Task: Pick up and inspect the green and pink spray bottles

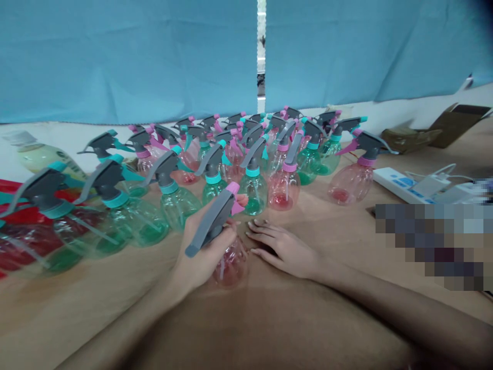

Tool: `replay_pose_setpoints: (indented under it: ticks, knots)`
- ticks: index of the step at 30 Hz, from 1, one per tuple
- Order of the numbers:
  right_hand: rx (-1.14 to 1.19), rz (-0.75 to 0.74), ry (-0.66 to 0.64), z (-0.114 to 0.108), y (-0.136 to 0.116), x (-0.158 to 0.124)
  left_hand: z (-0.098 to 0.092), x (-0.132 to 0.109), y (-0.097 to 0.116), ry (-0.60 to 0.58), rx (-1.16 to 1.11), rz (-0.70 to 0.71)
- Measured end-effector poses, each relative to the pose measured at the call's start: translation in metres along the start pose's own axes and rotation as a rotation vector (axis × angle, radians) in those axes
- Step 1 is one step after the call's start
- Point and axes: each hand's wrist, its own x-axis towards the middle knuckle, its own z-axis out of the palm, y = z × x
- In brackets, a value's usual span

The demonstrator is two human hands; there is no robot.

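Note:
My left hand is wrapped round the neck of a pink spray bottle, just below its grey trigger head with a pink nozzle. The bottle stands on the table close in front of me, tilted slightly in this view. To its right, my right hand lies on the tabletop with fingers stretched toward the bottle, holding nothing. Behind both hands stand a green spray bottle with a turquoise collar and a pink spray bottle with a pink collar.
Several more green and pink spray bottles crowd the wooden table to the left and back. A white power strip with plugs lies at right, near a brown cardboard box. A white-capped bottle leans at far left. A blue curtain hangs behind.

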Motion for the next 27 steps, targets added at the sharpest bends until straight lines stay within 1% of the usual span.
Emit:
replay_pose_setpoints:
  ticks: [5, 11, 17, 22, 27]
  knots:
    - [0.014, -0.003, 0.006, -0.0004, 0.0004, 0.0, -0.0005, 0.0026, -0.0022, -0.003, 0.0, 0.048]
    - [0.013, 0.005, -0.011, -0.0013, -0.0002, 0.0001, 0.001, 0.0047, -0.0006, -0.017, -0.063, 0.095]
    - [0.018, -0.001, -0.004, -0.0011, 0.0001, 0.0, 0.0012, 0.0035, -0.0005, -0.017, -0.093, 0.115]
    - [0.011, 0.001, -0.012, -0.0011, 0.0002, 0.0001, 0.0006, 0.0027, -0.0055, 0.015, -0.054, 0.089]
    - [0.018, 0.0, -0.006, -0.0011, 0.0003, -0.0002, 0.0008, 0.0035, -0.0016, -0.001, -0.082, 0.102]
